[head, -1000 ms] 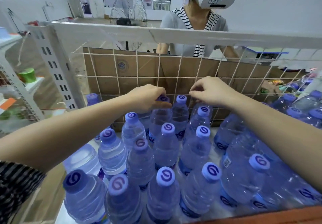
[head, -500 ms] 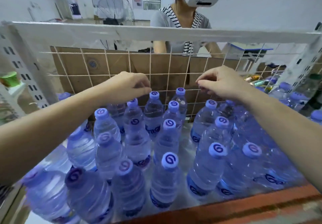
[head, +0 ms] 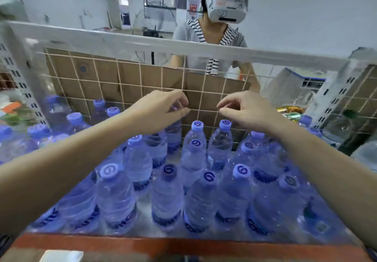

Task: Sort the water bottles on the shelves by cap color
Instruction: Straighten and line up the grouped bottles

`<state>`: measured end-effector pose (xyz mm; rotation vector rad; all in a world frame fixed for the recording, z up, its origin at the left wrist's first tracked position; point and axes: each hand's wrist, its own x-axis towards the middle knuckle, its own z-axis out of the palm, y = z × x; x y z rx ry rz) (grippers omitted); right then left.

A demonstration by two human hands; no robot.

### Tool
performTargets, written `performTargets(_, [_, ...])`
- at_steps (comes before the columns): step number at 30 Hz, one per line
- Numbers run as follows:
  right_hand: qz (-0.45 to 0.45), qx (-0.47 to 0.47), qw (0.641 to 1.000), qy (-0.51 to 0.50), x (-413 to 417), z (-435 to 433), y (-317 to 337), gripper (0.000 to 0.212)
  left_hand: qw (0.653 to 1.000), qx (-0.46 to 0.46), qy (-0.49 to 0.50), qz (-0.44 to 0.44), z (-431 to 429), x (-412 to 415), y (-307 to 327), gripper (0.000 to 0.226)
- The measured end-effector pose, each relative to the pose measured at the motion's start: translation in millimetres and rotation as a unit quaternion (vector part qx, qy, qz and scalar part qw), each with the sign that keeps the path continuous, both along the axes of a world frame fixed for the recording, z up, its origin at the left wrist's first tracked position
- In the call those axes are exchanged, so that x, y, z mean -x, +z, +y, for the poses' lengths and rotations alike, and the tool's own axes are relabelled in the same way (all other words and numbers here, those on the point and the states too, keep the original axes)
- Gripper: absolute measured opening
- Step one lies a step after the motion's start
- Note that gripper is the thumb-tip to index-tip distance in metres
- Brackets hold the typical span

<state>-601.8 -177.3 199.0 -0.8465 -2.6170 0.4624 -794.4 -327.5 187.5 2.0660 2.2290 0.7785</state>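
Several clear water bottles with light purple caps (head: 241, 171) stand in rows on the shelf (head: 183, 247). One cap near the front (head: 169, 172) looks darker purple. My left hand (head: 161, 110) is at the back row with its fingers pinched around the cap of a water bottle (head: 173, 137); a sliver of purple shows between the fingers. My right hand (head: 246, 108) hovers just above another back-row bottle (head: 221, 143), fingers loosely curled and holding nothing.
A wire grid (head: 140, 82) backed by cardboard closes the shelf's rear, under a white beam (head: 122, 41). A person in a striped top (head: 212, 37) stands behind it. More bottles stand at the far left (head: 38, 131) and far right (head: 305, 120).
My left hand let go of one bottle's cap, rose, and now sits on another back-row bottle's cap. My right hand stayed near the grid. The view tilted and shifted.
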Motion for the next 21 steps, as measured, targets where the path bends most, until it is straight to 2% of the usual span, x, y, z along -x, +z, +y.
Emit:
performTargets(4, [0.067,0.034,0.997,-0.027,-41.1,21.9,7.7,0.013,1.000,0.000,0.000,-0.020,16.4,-28.8,-2.4,0.024])
performTargets(9, [0.129,0.063,0.986,-0.089,-89.8,41.0,8.9,0.012,0.998,-0.012,-0.050,-0.040,48.8,-55.6,1.5,0.021])
performTargets(18, [0.102,0.015,0.984,-0.148,-161.5,89.8,3.2,0.010,0.992,0.021,-0.106,-0.070,111.2,-119.3,-7.3,0.024])
performTargets(21, [0.074,-0.001,0.986,-0.150,-186.7,115.3,5.6,0.015,0.991,0.010,-0.111,-0.073,134.1,-142.2,-4.0,0.015])
